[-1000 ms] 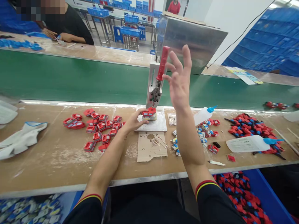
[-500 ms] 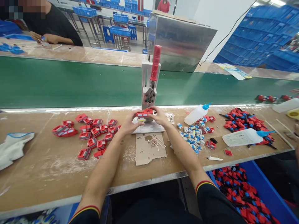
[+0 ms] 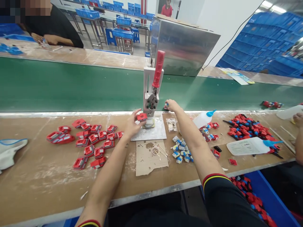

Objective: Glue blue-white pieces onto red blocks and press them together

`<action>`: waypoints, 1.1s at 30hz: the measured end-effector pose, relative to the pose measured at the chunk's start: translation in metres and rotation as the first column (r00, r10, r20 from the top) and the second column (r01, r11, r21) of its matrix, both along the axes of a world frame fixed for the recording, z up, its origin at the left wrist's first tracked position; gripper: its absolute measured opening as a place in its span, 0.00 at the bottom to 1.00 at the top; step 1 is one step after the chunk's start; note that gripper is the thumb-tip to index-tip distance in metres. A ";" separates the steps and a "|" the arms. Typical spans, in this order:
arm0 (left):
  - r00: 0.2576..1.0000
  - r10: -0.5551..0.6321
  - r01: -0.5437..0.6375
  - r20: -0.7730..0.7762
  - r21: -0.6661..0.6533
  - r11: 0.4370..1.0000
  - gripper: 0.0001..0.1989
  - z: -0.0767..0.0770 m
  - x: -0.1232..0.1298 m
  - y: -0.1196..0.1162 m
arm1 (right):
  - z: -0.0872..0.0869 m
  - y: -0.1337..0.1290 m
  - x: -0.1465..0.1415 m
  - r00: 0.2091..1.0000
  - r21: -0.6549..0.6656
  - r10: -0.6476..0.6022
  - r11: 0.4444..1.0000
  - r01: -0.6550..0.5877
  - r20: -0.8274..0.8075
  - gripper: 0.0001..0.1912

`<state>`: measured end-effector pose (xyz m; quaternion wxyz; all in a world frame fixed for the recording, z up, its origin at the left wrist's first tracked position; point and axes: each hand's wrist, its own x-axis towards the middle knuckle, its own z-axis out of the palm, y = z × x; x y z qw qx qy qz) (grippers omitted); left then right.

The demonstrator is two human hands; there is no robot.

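Note:
My left hand (image 3: 133,125) grips a red plastic part (image 3: 142,117) by its side, just left of the press base. My right hand (image 3: 174,106) is stretched past the press to the near edge of the green belt (image 3: 94,91). Its fingers are closed on a small blue, white and reddish part (image 3: 166,106), mostly hidden by the fingers. Between my hands stands a toggle clamp press with an upright red handle (image 3: 158,69). A pale fixture block (image 3: 149,123) sits under its plunger on a metal base plate (image 3: 151,135).
Left lie several red housings (image 3: 93,138). Blue-and-white pieces (image 3: 181,149) and cotton swabs (image 3: 171,125) lie right, with squeeze bottles (image 3: 248,147) and a red-black heap (image 3: 248,126) beyond. Cardboard (image 3: 146,167) lies in front of the press. A co-worker's hand (image 3: 298,119) shows far right.
My right hand has left the press and reached up and right to the belt edge with a small part. My left hand has shifted slightly left, still holding a red part. The view tilted slightly.

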<state>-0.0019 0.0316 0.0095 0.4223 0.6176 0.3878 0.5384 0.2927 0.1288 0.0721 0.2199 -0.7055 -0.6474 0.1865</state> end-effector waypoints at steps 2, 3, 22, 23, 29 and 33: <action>0.996 -0.020 0.019 -0.086 -0.009 1.000 0.36 0.007 0.005 -0.002 | -0.002 0.001 0.002 0.999 -0.022 0.027 0.999 -0.026 0.040 0.16; 0.992 -0.031 0.030 -0.122 -0.011 1.000 0.35 0.009 0.008 -0.003 | -0.001 -0.002 0.005 0.998 -0.015 0.032 0.999 -0.031 0.054 0.17; 0.990 -0.062 0.069 -0.126 0.046 0.997 0.28 -0.008 0.025 0.002 | 0.127 -0.195 -0.095 0.724 0.684 0.458 0.729 0.025 -0.515 0.38; 0.990 -0.061 0.068 -0.123 0.049 0.997 0.28 -0.008 0.025 0.002 | 0.114 -0.203 -0.091 0.733 0.635 0.384 0.768 0.084 -0.561 0.37; 0.992 -0.055 0.062 -0.117 0.055 0.997 0.25 -0.002 0.026 -0.006 | 0.077 -0.211 -0.110 0.518 0.068 0.284 0.916 -0.396 -0.807 0.29; 0.991 -0.071 0.076 -0.113 0.041 0.996 0.23 -0.004 0.025 -0.007 | 0.059 -0.205 -0.123 0.491 0.016 0.295 0.869 -0.495 -0.820 0.23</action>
